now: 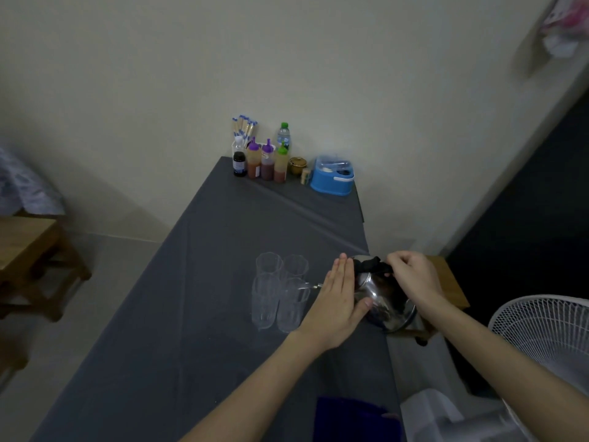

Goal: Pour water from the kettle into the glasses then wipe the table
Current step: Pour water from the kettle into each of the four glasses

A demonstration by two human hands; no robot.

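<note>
A shiny steel kettle (384, 301) with a black handle is tilted to the left, its spout over the near right glass (293, 306). My right hand (411, 277) grips the black handle. My left hand (339, 301) lies flat against the kettle's left side, fingers straight and together. Several clear glasses stand in a cluster on the grey tablecloth (197, 314): one near left (264, 301) and two behind, far left (269, 263) and far right (295, 265). A dark blue cloth (350, 419) lies at the table's near edge.
Sauce bottles (266, 161), a water bottle (283, 135), chopsticks (243, 127), a small pot (297, 164) and a blue box (333, 176) stand at the table's far end. Right: a wooden stool (446, 288) and white fan (548, 333). Left: a wooden bench (32, 260).
</note>
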